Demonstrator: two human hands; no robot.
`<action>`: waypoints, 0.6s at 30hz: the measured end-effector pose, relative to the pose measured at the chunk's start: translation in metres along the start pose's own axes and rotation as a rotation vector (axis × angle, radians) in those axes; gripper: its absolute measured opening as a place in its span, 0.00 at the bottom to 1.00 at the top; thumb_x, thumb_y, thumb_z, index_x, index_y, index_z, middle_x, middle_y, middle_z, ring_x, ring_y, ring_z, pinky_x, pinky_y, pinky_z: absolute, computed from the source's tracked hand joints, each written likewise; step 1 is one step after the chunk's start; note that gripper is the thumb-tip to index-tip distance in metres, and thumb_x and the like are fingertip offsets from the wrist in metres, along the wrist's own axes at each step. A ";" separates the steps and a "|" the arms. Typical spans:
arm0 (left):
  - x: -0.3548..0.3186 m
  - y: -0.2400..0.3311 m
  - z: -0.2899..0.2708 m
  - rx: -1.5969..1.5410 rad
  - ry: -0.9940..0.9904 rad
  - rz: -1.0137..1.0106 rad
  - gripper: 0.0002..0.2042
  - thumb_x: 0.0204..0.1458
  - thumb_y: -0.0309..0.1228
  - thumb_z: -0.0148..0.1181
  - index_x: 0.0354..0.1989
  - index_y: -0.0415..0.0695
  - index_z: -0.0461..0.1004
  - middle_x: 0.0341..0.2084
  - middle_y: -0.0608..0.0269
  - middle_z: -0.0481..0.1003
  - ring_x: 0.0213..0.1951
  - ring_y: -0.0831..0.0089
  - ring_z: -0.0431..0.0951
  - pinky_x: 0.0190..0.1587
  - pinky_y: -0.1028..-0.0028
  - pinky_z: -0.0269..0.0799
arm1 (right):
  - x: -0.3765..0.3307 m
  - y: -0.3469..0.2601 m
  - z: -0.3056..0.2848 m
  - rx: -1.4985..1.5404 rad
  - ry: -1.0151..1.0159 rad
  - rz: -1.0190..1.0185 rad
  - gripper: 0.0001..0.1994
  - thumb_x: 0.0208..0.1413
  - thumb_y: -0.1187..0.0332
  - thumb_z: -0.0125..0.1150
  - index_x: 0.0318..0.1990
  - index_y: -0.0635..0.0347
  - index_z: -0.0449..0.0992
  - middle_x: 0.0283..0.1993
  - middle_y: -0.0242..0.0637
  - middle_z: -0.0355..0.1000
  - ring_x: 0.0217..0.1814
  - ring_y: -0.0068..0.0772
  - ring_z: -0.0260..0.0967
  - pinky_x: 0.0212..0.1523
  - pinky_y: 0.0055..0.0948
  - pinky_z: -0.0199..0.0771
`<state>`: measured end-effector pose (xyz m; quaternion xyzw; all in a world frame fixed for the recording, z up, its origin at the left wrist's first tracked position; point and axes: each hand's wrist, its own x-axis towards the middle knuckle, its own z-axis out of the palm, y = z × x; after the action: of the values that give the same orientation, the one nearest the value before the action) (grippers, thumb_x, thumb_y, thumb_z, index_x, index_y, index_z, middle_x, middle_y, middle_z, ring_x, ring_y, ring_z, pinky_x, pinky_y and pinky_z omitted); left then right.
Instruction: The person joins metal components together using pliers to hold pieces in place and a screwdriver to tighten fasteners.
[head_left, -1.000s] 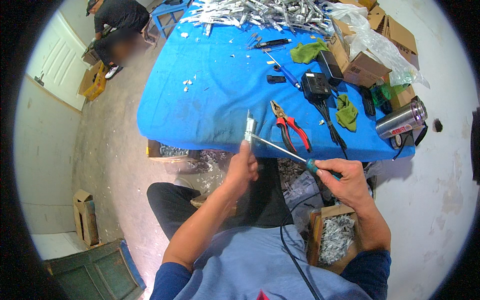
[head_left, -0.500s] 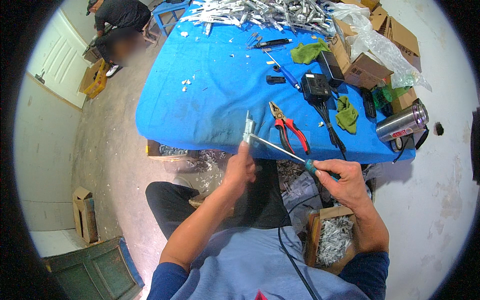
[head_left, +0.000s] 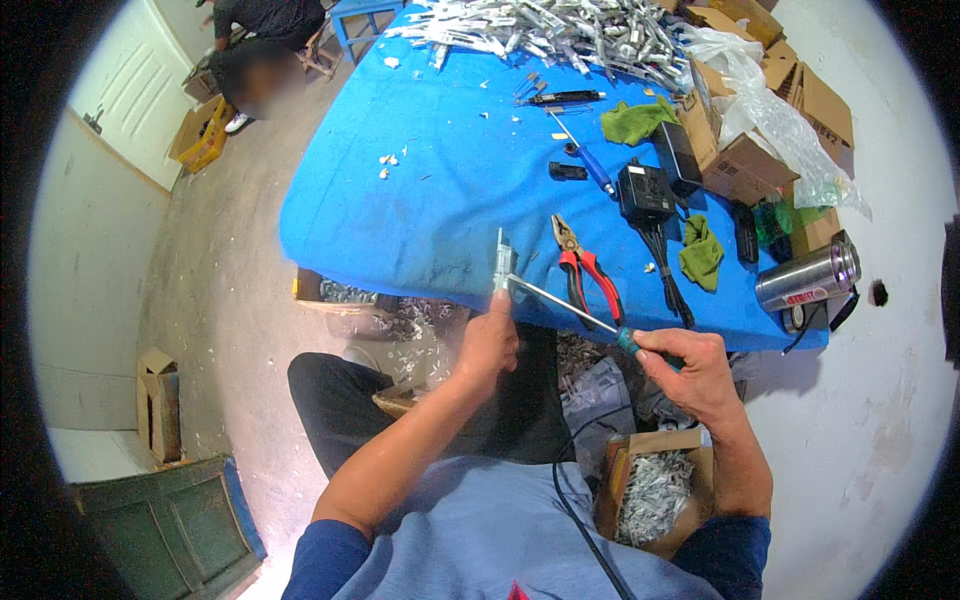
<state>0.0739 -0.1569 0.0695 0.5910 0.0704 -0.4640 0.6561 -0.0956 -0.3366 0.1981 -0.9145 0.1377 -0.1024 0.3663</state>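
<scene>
Near the table's front edge my left hand (head_left: 490,342) is closed on the lower end of a slim grey-white part (head_left: 504,262), held upright over the blue cloth. My right hand (head_left: 690,368) grips the teal handle of a screwdriver (head_left: 570,308). Its metal shaft slants left, with the tip against the side of the part. Just beyond the shaft lie pliers (head_left: 590,272) with red and black handles. Further back are a blue-handled screwdriver (head_left: 588,160) and a small black piece (head_left: 568,171).
A heap of similar parts (head_left: 560,35) covers the table's far end. On the right are a black power adapter (head_left: 645,193), green cloths (head_left: 702,252), a steel flask (head_left: 808,277) and cardboard boxes (head_left: 750,165). A box of parts (head_left: 655,495) stands below. Another person (head_left: 268,20) sits at far left.
The view has shifted a little, so the table and tools appear slightly lower and further right. Both hands keep their hold, and the screwdriver tip stays at the part.
</scene>
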 end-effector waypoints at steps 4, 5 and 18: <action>-0.002 0.000 0.001 0.024 0.007 0.024 0.29 0.56 0.64 0.46 0.17 0.52 0.55 0.13 0.71 0.55 0.15 0.76 0.54 0.19 0.73 0.55 | 0.002 0.003 -0.001 0.000 -0.006 -0.037 0.11 0.47 0.77 0.66 0.41 0.66 0.80 0.37 0.44 0.79 0.36 0.31 0.78 0.37 0.26 0.77; -0.003 0.000 0.001 0.024 0.002 0.030 0.29 0.56 0.65 0.45 0.17 0.52 0.55 0.13 0.71 0.55 0.15 0.76 0.54 0.19 0.73 0.54 | 0.003 0.004 -0.002 -0.005 -0.011 -0.048 0.11 0.47 0.77 0.66 0.41 0.66 0.80 0.37 0.44 0.79 0.36 0.31 0.78 0.37 0.25 0.77; -0.003 0.001 0.000 0.029 -0.050 0.026 0.29 0.57 0.64 0.42 0.16 0.52 0.54 0.13 0.71 0.53 0.15 0.75 0.53 0.19 0.72 0.54 | 0.018 0.020 -0.013 0.255 -0.123 0.308 0.11 0.50 0.73 0.66 0.42 0.65 0.81 0.36 0.39 0.80 0.36 0.23 0.76 0.40 0.25 0.75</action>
<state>0.0729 -0.1558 0.0721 0.5893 0.0396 -0.4712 0.6551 -0.0865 -0.3651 0.1951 -0.8336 0.2390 -0.0058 0.4980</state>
